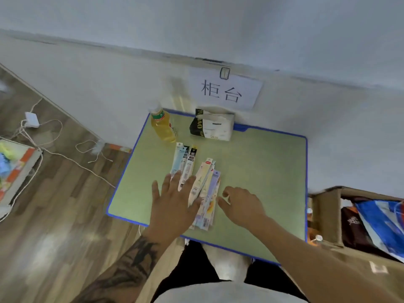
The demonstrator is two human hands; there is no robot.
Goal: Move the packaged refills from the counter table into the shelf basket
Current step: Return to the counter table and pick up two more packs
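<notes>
Several long, flat packaged refills (207,189) lie in a loose pile on the green counter table (262,171), with a smaller group of refills (184,160) fanned just to the left. My left hand (172,202) lies flat with fingers spread over the near ends of both groups, touching them. On the table just right of the pile is my right hand (240,204), fingers curled loosely and holding nothing. No shelf basket is visible in this view.
A bottle of yellow drink (162,126) and a tissue pack (213,126) stand at the table's far edge under a paper sign (225,89). A cardboard box (328,215) with bags sits right of the table. Cables (43,145) trail over the wooden floor at left.
</notes>
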